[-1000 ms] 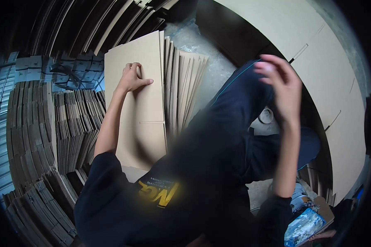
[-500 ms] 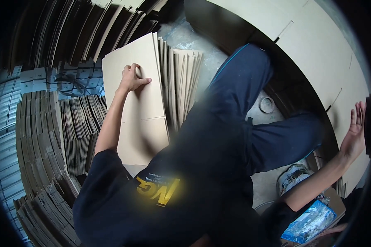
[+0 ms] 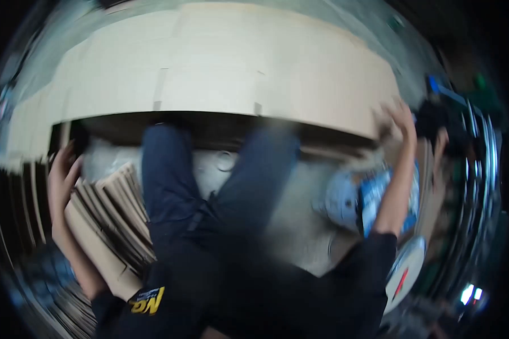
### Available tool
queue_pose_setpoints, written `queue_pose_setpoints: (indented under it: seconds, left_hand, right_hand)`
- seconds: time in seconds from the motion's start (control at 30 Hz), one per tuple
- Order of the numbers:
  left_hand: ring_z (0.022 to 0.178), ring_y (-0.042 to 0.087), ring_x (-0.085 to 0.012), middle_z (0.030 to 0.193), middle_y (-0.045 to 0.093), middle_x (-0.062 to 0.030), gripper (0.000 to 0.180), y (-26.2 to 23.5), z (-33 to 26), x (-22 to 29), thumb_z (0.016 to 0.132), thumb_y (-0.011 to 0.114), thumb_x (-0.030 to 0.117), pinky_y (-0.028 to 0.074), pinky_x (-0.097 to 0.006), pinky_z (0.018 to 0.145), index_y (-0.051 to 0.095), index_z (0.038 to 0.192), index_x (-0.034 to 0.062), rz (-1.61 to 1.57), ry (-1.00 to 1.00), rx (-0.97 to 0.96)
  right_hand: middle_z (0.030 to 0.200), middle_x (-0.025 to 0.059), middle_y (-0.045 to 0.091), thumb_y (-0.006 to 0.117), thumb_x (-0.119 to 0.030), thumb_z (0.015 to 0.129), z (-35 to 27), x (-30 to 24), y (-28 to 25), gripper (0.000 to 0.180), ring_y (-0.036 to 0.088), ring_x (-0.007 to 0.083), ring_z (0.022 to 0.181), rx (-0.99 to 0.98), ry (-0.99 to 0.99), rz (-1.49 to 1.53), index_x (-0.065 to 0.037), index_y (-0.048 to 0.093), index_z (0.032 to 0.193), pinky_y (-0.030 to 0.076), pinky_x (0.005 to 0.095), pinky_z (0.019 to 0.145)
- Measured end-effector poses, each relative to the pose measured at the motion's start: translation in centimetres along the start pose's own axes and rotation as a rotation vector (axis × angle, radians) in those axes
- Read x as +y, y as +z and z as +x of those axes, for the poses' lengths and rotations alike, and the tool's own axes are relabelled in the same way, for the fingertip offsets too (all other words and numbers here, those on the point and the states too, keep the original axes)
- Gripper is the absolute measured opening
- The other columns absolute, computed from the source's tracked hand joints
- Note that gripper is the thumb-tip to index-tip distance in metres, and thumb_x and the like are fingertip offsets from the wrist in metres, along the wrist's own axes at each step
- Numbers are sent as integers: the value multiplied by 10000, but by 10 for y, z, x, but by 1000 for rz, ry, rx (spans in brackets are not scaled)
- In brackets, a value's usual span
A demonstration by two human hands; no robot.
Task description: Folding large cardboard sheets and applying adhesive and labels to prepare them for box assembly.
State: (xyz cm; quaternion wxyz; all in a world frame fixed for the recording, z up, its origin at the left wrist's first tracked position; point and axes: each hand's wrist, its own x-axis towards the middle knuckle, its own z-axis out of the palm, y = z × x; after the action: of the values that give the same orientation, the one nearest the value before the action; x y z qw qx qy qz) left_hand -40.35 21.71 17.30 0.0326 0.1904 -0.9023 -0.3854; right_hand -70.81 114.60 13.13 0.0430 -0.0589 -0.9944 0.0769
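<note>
Left hand (image 3: 60,179) shifted beside cardboard stack (image 3: 108,217); contents of bucket (image 3: 341,199) blurred.

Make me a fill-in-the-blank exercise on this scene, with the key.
1. The right hand is ____ from the row of cardboard panels than the left hand.
2. A small round object lies between the two trouser ____.
3. The big print on the dark shirt is ____.
4. The stripe on the round pale object is ____.

Missing words: farther; legs; yellow; red.

Motion blur smears the dim, fisheye-bent view, with white glare (image 3: 467,294) at lower right.
</note>
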Motion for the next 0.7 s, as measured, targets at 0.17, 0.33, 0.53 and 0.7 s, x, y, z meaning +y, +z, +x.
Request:
queue_pose_setpoints:
  seconds: [0.17, 0.33, 0.53, 0.7]
  left_hand:
    - [1432, 412, -398, 1511, 480, -201, 676, 206, 72, 111, 829, 799, 251, 381, -499, 1156, 542, 1439, 117, 182, 819, -59]
    - [1488, 315, -419, 1630, 322, -168, 768, 243, 90, 87, 854, 762, 381, 314, -608, 1137, 443, 1526, 188, 579, 748, -142]
    - [1485, 313, -405, 1613, 357, -131, 741, 278, 78, 92, 849, 761, 357, 330, -620, 1111, 466, 1511, 203, 499, 794, -26]
    - [1369, 437, -379, 1527, 464, -118, 683, 304, 60, 130, 790, 772, 303, 344, -637, 1097, 564, 1437, 241, 479, 848, -17]
  right_hand:
    - [1376, 255, 604, 611, -391, 997, -31, 150, -14, 546, 587, 388, 1262, -307, -340, -796, -155, 518, 1480, 401, 460, 1141]
    - [1006, 207, 703, 855, -467, 791, -74, 3, 78, 709, 689, 317, 913, 22, 120, -9, -42, 578, 1287, 558, 422, 824]
    - [815, 8, 674, 785, -221, 928, -82, 57, 42, 458, 472, 59, 533, -67, 218, 684, -33, 601, 1304, 340, 224, 448]
    - [1433, 112, 579, 622, -125, 1031, -53, 4, -99, 436, 542, 237, 1318, 329, 39, 1221, -67, 552, 1458, 448, 337, 1092]
